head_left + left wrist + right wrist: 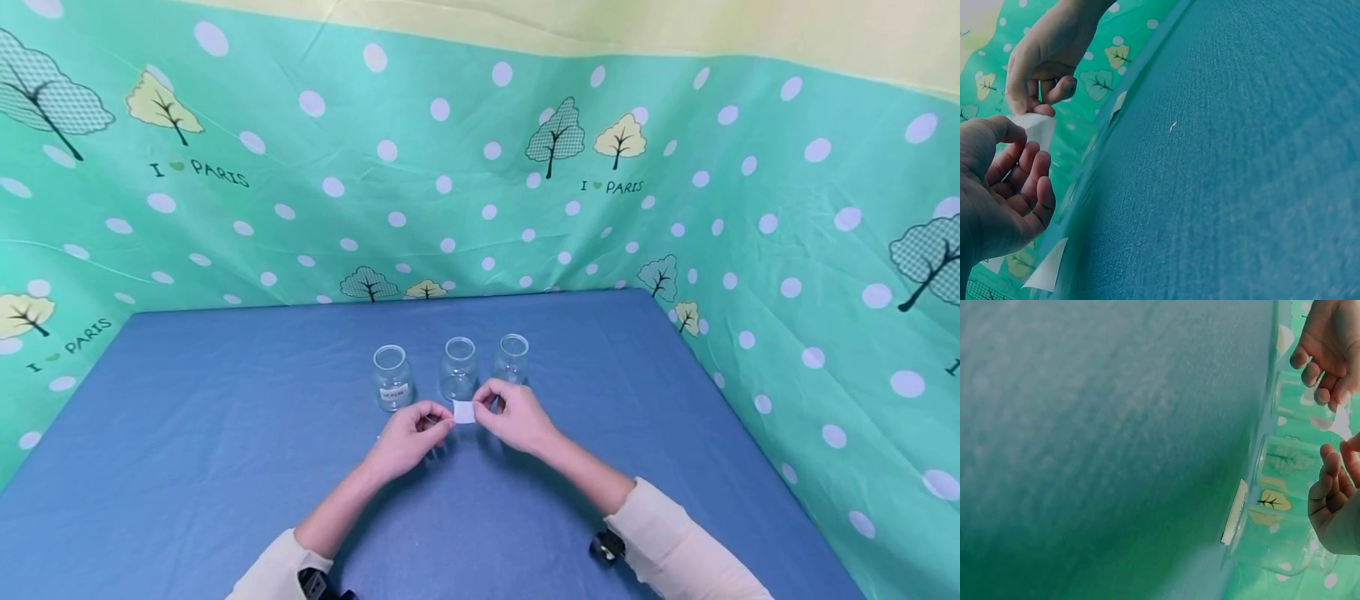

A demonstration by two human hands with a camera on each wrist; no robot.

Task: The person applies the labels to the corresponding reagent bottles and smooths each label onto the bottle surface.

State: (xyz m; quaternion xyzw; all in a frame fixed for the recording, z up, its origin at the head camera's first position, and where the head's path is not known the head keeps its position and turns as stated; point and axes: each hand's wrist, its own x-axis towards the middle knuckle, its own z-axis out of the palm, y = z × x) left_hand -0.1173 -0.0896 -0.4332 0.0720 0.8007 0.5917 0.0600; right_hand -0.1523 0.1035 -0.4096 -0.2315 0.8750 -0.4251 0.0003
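Observation:
Between both hands, in front of the jars, is a small white paper label (464, 412). My left hand (408, 437) pinches its left edge between thumb and index finger, other fingers loosely bent. The opposite edge is pinched by my right hand (517, 417). In the left wrist view the label (1039, 130) spans the two hands' fingertips. Just behind stand three clear glass jars without lids: a left jar (390, 367) with a white printed label on its front, a middle jar (458, 367), and a right jar (512, 354) partly hidden by my right hand.
A blue cloth (225, 450) covers the table. Green printed curtains (450, 167) hang behind it and along the sides. A white strip (1234, 512) shows beside a jar in the right wrist view. One tiny white scrap (1173, 126) lies on the cloth.

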